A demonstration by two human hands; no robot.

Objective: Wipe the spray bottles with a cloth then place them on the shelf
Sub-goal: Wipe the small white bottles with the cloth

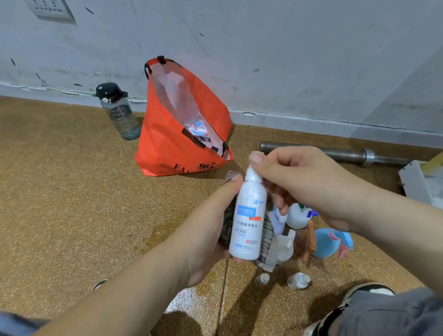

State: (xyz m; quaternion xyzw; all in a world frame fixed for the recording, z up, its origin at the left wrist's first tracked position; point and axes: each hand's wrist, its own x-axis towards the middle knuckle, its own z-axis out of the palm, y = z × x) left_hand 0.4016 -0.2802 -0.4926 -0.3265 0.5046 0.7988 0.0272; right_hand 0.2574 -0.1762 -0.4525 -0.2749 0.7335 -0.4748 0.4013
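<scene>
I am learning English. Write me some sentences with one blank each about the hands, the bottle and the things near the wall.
1. The right hand pinches the ____ of the white spray bottle.
2. The left hand holds ____ things at once: the bottle and the cloth.
3. In the picture, the water bottle stands to the ____ of the orange bag.
Missing words: top; two; left.

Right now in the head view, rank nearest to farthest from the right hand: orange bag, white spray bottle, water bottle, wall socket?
1. White spray bottle, top pinched by the right hand.
2. Orange bag, beyond, by the wall.
3. Water bottle, left of the bag.
4. Wall socket, upper left.
</scene>
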